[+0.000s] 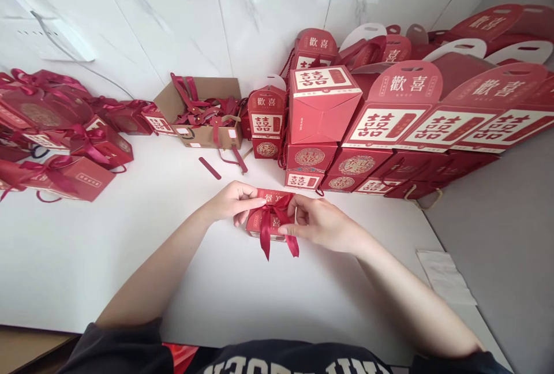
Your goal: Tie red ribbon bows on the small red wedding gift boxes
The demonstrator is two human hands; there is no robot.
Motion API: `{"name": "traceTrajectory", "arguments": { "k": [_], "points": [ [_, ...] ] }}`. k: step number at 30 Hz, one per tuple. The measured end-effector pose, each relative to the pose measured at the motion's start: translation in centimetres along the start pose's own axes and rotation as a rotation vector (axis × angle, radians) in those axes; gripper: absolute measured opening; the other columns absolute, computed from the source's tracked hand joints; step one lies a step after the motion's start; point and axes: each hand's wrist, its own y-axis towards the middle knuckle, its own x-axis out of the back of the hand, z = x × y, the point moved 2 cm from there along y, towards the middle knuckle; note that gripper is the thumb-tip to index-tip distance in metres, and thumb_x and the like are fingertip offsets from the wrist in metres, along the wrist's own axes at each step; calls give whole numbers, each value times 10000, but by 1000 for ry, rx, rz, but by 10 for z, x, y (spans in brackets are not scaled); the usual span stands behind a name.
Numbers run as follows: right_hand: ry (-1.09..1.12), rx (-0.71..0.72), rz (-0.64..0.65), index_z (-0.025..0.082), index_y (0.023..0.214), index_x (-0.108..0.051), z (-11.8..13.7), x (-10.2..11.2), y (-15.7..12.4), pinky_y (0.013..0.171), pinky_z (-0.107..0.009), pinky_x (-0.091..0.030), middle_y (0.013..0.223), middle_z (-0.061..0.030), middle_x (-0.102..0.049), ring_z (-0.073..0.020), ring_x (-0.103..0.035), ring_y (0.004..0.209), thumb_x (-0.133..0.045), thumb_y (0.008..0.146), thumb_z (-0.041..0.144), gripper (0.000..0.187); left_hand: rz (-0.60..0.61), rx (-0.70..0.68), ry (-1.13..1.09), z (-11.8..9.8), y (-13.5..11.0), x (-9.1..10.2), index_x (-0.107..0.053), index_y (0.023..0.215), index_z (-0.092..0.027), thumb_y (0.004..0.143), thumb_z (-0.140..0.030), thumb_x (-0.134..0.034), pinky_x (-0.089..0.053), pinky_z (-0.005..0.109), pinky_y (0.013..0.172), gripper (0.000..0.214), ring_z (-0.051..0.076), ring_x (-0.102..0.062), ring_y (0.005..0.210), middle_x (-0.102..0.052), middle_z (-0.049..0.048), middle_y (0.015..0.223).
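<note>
A small red gift box [255, 225] with pale printed characters lies on the white table in front of me. A shiny dark red ribbon [265, 235] is tied in a bow on top, its two tails hanging over the near side. My left hand [237, 201] pinches the bow's left loop between thumb and finger. On the opposite side, my right hand [314, 221] has its fingers curled and closed on the bow's right loop. Part of the box is hidden under the ribbon and my fingers.
An open cardboard box [212, 138] holds loose red ribbons and straps. A red strip [210, 168] lies before it. Stacked red boxes [389, 108] fill the back right; finished bowed boxes [64, 175] sit at left. White paper [445, 276] lies near the right edge.
</note>
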Motion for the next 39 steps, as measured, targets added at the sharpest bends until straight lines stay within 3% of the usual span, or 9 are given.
{"name": "traceTrajectory", "arguments": {
  "k": [4, 11, 22, 26, 30, 32, 36, 39],
  "points": [
    [28, 44, 42, 198, 725, -506, 2, 0, -3, 573, -237, -362, 721, 21, -587, -111, -501, 616, -587, 838, 302, 173, 0, 10, -6, 0, 1, -1, -503, 619, -151, 857, -464, -601, -414, 161, 323, 406, 77, -484, 318, -559, -31, 409],
    [301, 38, 173, 222, 853, -434, -13, 6, -2, 483, -204, -319, 628, 67, -475, -87, -399, 523, -571, 857, 282, 150, -21, 29, 4, 5, 3, -1, -478, 618, -154, 865, -472, -585, -422, 165, 317, 417, 79, -484, 312, -558, -32, 402],
    [100, 59, 282, 218, 845, -429, -18, 10, 3, 527, -211, -367, 673, 50, -530, -101, -473, 564, -535, 837, 222, 106, -76, -39, -62, 11, 9, -4, -418, 593, -167, 869, -434, -581, -363, 145, 300, 417, 79, -482, 279, -553, -34, 377],
    [134, 33, 438, 209, 786, -429, -25, 14, 4, 549, -213, -400, 649, 39, -570, -111, -537, 581, -564, 830, 249, 147, -18, -42, -79, 14, 10, -3, -428, 601, -166, 868, -439, -582, -371, 153, 316, 411, 75, -472, 290, -550, -36, 385],
    [85, -60, 613, 194, 793, -496, -34, 31, -4, 541, -221, -437, 669, 3, -642, -134, -607, 582, -633, 815, 322, 189, 14, -53, -34, 11, 9, -3, -609, 772, -126, 782, -399, -699, -407, 165, 359, 288, 70, -498, 368, -598, -30, 499],
    [49, -91, 544, 188, 822, -535, -37, 41, -7, 528, -227, -442, 665, -12, -656, -143, -614, 574, -629, 831, 387, 220, 17, -43, -17, 6, 6, -4, -665, 963, -121, 724, -358, -759, -416, 163, 387, 350, 74, -537, 447, -658, -5, 640],
    [180, -6, 176, 198, 929, -540, -34, 48, 1, 516, -212, -425, 548, 38, -571, -106, -530, 494, -526, 906, 485, 288, 55, -13, -27, -3, 2, -8, -657, 1133, -147, 708, -320, -774, -419, 162, 424, 474, 90, -571, 536, -685, 16, 752],
    [358, 47, 139, 206, 1007, -516, -31, 33, 13, 439, -191, -370, 497, 70, -534, -80, -431, 414, -535, 903, 504, 316, 49, 2, -27, -5, 0, -10, -651, 1159, -152, 708, -315, -774, -416, 164, 422, 495, 91, -568, 538, -696, 28, 788]
  ]
}}
